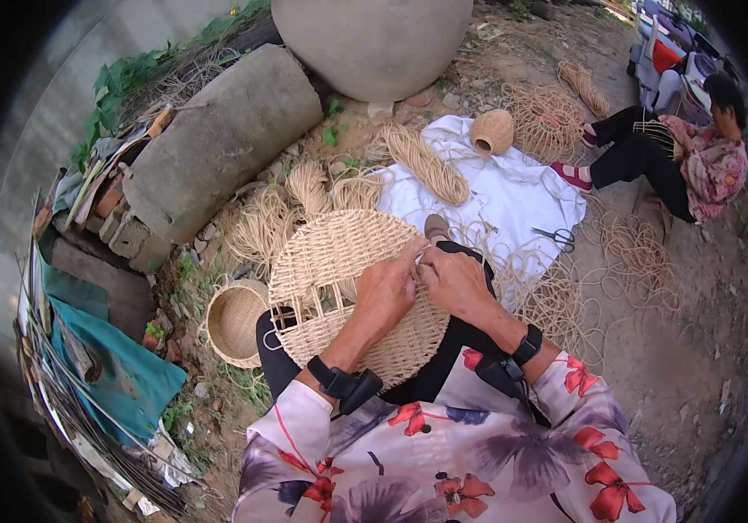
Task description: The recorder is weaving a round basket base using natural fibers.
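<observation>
Where two hands (387, 288) (456, 281) meet, one panel (339, 253), grip unclear

On the lap (463, 344): woven disc (339, 248), left hand (384, 289) and right hand (459, 281) at its upper right edge. Left of disc, on the ground (644, 383): 1 basket (236, 324); farther left, tarp (121, 370). Beyond disc: cord bundles (308, 187); farther ahead to the left, cylinder (221, 144) — wall (38, 166) behind. Ahead to the right: ground cloth (526, 187), cord hank (429, 166) and 2nd basket (493, 131) on it, scissors (557, 235) at its right edge. Right of cloth: loose cord (637, 257), then seated co-worker (714, 174); vehicle (674, 65) beyond.
</observation>
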Available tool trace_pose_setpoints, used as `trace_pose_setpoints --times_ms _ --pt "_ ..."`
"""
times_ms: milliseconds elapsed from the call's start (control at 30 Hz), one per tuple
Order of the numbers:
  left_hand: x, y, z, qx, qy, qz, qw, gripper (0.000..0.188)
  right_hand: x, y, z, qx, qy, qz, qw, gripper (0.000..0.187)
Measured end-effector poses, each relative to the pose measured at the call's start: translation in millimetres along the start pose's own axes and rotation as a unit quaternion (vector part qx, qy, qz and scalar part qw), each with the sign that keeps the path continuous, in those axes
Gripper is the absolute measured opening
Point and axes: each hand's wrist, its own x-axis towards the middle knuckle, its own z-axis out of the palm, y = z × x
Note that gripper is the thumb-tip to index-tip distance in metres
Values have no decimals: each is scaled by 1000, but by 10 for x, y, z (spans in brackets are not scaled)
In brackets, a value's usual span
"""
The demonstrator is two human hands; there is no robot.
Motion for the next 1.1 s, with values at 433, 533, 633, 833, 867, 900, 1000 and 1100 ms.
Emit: trace_pose_setpoints --times_ms 433,533,633,833,867,900,1000,1100 --pt "-304 -174 -251 -730 -36 -284 621 20 -206 303 -63 77 142 -212 964 20" --pt "-490 -358 -454 -723 -60 -280 628 19 -232 298 -22 25 115 -217 969 20" --pt "-655 -340 -683 -605 -25 -292 740 21 -173 188 -101 12 125 -225 966 18" --pt "-756 82 -1024 -415 6 -182 891 28 -111 -492 63 193 86 -331 920 21" --pt "-754 112 -1047 -404 26 -157 901 28 -136 -527 132 235 2 -352 906 21" --pt "-732 118 -1028 -405 30 -158 900 28 -177 -527 150 234 -1 -355 905 21" --pt "-675 103 -916 -495 75 -191 844 26 -275 -447 123 285 42 -245 926 19" --pt "-630 -172 -539 -51 165 -22 985 19 -258 -365 26 296 161 -170 926 14"
